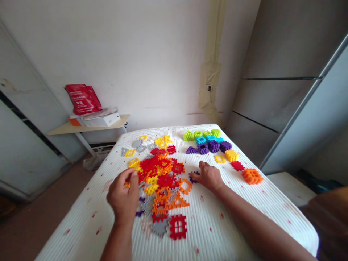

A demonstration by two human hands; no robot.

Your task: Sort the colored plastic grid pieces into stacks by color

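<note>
A heap of flat interlocking plastic tiles [160, 174], red, orange, yellow, grey and purple, lies on a white ribbed mattress [217, 224]. My left hand [123, 195] rests at the heap's left edge, fingers curled and pinched on a small yellow-orange tile. My right hand [208, 176] lies palm down at the heap's right edge, its fingers closed over a purple tile [193, 177]. A large red tile [178, 227] sits nearest me.
Sorted stacks stand at the far right: green [199, 135], blue [207, 140], purple [213, 146], yellow [231, 155], red [237, 165] and orange [252, 176]. A small table [89, 127] with a white box and red bag stands by the wall at left.
</note>
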